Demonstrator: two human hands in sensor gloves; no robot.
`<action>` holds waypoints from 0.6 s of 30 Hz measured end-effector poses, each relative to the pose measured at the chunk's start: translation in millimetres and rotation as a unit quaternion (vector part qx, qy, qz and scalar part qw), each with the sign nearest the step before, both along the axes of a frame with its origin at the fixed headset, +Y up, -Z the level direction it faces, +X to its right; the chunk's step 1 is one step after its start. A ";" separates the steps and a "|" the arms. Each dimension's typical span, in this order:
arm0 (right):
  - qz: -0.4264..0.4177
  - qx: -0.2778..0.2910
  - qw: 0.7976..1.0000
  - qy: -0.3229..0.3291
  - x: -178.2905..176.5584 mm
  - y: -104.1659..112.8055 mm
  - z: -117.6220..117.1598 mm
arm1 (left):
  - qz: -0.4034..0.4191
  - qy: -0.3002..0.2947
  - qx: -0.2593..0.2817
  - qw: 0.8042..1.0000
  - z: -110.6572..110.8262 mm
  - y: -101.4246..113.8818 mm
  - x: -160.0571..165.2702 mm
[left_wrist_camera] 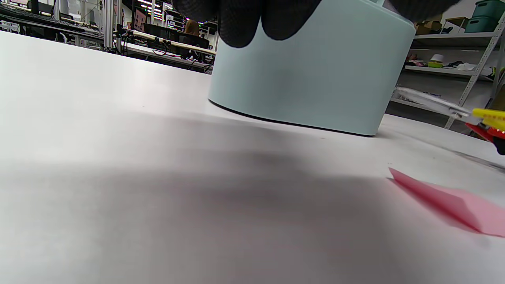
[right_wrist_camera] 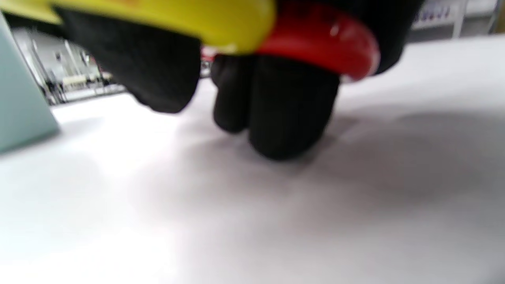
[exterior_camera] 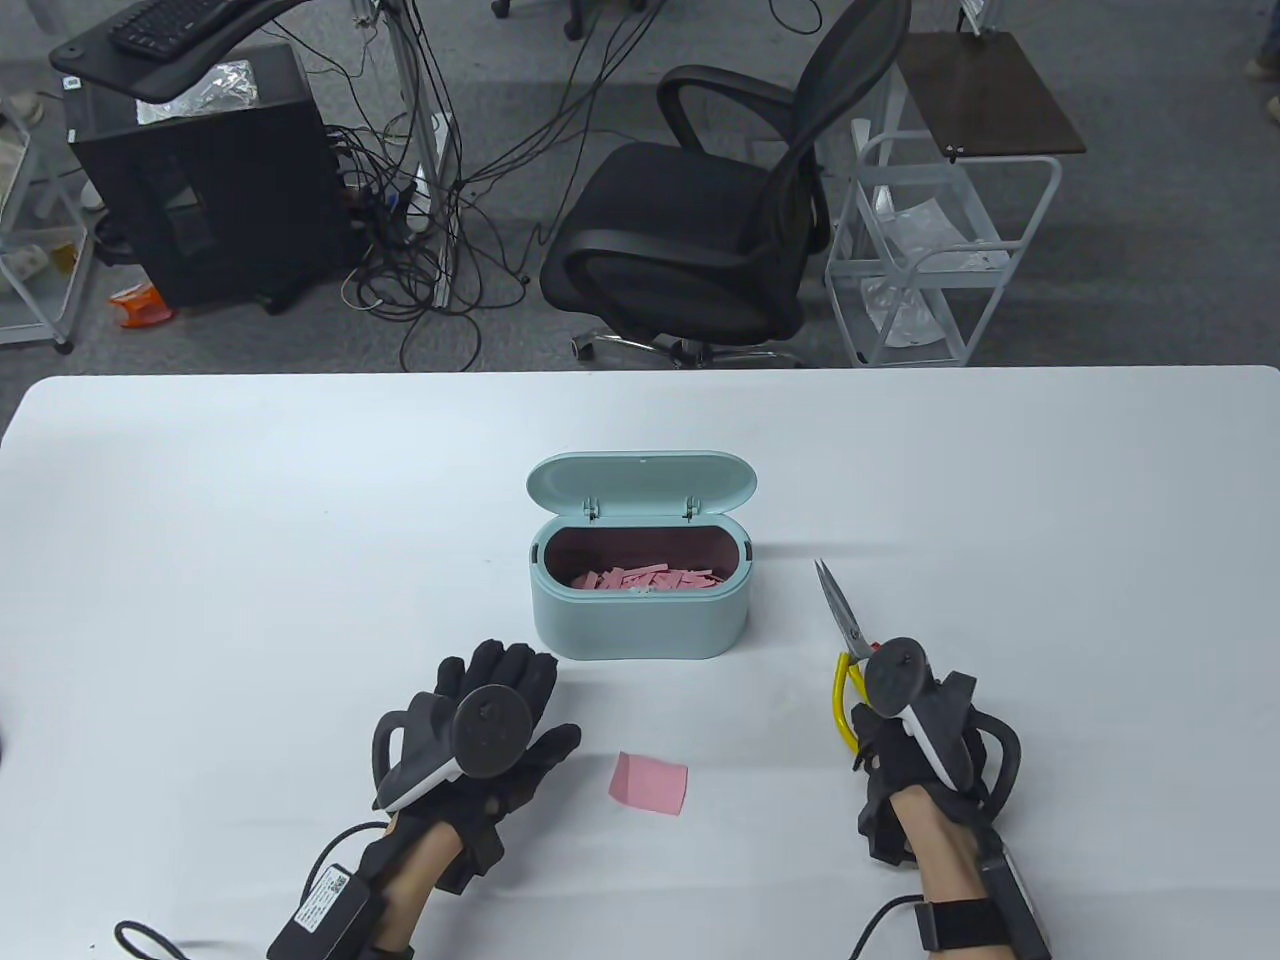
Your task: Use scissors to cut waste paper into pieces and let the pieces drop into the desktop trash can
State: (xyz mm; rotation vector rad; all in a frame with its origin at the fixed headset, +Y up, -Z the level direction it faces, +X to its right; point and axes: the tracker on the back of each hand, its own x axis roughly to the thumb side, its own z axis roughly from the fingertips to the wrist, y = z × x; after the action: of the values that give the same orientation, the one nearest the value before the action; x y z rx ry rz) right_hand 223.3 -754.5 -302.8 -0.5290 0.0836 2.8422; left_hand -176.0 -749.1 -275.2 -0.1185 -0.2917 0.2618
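The mint-green desktop trash can (exterior_camera: 640, 620) (left_wrist_camera: 311, 79) stands mid-table with its lid up and several pink paper strips (exterior_camera: 648, 578) inside. A folded pink paper piece (exterior_camera: 649, 783) (left_wrist_camera: 453, 205) lies on the table in front of it, touched by neither hand. My left hand (exterior_camera: 500, 690) hovers flat with straight fingers just left of the can, holding nothing. My right hand (exterior_camera: 880, 730) (right_wrist_camera: 272, 118) grips the scissors (exterior_camera: 840, 610) (left_wrist_camera: 446, 107) by their yellow and red handles (right_wrist_camera: 244, 27), blades closed and pointing away, right of the can.
The white table (exterior_camera: 250, 560) stretches wide on both sides. Beyond its far edge stand an office chair (exterior_camera: 720, 210), a wire cart (exterior_camera: 940, 250) and a black cabinet (exterior_camera: 200, 170) with cables on the floor.
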 end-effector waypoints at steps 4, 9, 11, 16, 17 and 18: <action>-0.123 0.070 0.990 0.004 6.5 13.9 7.6 | -0.002 -0.001 -0.002 1.000 2.1 -0.4 5.3; -0.161 0.128 0.978 0.024 3.8 27.1 16.2 | -0.016 -0.003 -0.003 1.000 7.2 -1.4 28.3; -0.163 0.131 0.977 0.035 1.7 27.5 17.0 | -0.034 -0.004 -0.001 0.999 8.5 -3.1 40.5; -0.152 0.132 0.978 0.055 -3.9 27.4 17.1 | -0.117 -0.003 -0.030 0.993 8.0 -16.0 73.7; -0.152 0.131 0.978 0.056 -4.0 26.8 17.1 | -0.133 0.002 -0.041 0.990 7.1 -18.9 77.7; -0.152 0.132 0.978 0.058 -4.5 26.2 17.0 | -0.154 0.016 -0.047 0.987 7.0 -19.5 82.8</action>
State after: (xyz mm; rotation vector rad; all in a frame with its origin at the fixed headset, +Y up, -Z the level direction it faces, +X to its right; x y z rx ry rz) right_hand 218.8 -728.3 -285.8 -0.2674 -0.1750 2.5292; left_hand -93.2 -768.6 -268.2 -0.2493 -0.2252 -0.0299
